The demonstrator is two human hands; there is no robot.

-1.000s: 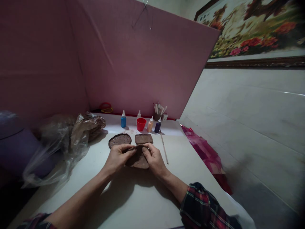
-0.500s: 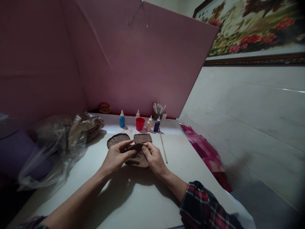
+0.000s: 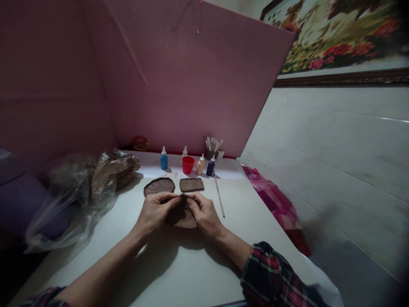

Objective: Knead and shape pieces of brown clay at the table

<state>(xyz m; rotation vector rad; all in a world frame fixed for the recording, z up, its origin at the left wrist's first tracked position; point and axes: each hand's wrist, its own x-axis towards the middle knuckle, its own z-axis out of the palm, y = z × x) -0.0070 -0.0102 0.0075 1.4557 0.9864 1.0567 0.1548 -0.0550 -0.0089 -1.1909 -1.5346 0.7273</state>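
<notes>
A flattened piece of brown clay (image 3: 182,217) is held up between my hands, its broad face toward me. My left hand (image 3: 157,212) pinches its upper left edge between thumb and fingers. On the upper right edge, my right hand (image 3: 204,212) grips with the thumb on the near face and the fingers behind. Just beyond lie a rounded clay slab with small holes and a raised rim (image 3: 159,186) and a rectangular clay slab (image 3: 191,184). To the right of my right hand a thin stick-like tool (image 3: 219,197) rests on the table.
At the back stand a red cup (image 3: 188,165), a blue bottle (image 3: 164,159), a peach bottle (image 3: 200,165), a dark blue bottle (image 3: 210,166) and a holder with tools (image 3: 212,149). A plastic bag with clay (image 3: 108,172) lies left on the white table (image 3: 179,273). Magenta wrapping (image 3: 273,200) lies right.
The clay piece has tilted so its face shows more fully. My left hand has shifted slightly down, with the thumb now closer to the top edge.
</notes>
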